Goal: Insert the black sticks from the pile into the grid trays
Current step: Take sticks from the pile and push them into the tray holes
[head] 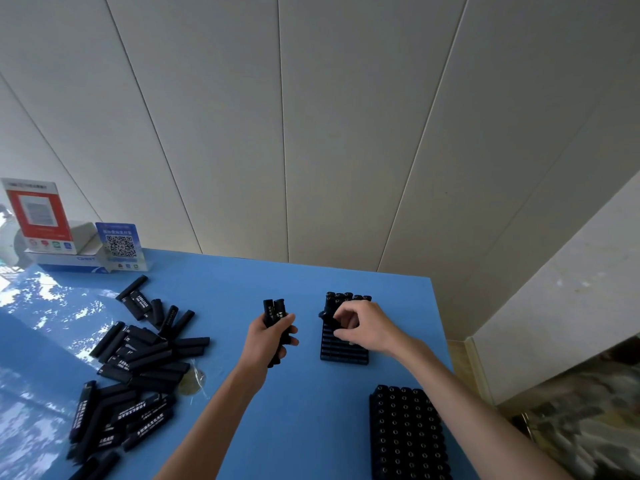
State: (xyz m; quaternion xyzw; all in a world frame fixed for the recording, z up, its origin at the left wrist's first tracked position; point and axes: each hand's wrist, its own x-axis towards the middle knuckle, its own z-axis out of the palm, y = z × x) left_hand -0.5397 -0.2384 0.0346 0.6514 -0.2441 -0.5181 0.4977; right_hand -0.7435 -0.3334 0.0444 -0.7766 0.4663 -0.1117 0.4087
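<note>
The left hand (268, 336) gripped a bundle of sticks (275, 311), fingers curled round them, above the blue desk (225, 289). The right hand (363, 325) pinched one stick (327, 311) at the far tray (343, 351), whose far rows held standing sticks. The pile (135, 368) lay loose on the left. A full tray (405, 434) sat nearer, right. Two signs (119, 244) stood far left.

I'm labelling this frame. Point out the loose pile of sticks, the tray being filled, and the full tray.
Loose pile of black sticks (138, 362), head view: middle of the heap.
Part-filled black grid tray (343, 353), head view: empty near rows.
Full black grid tray (405, 434), head view: stick tops.
</note>
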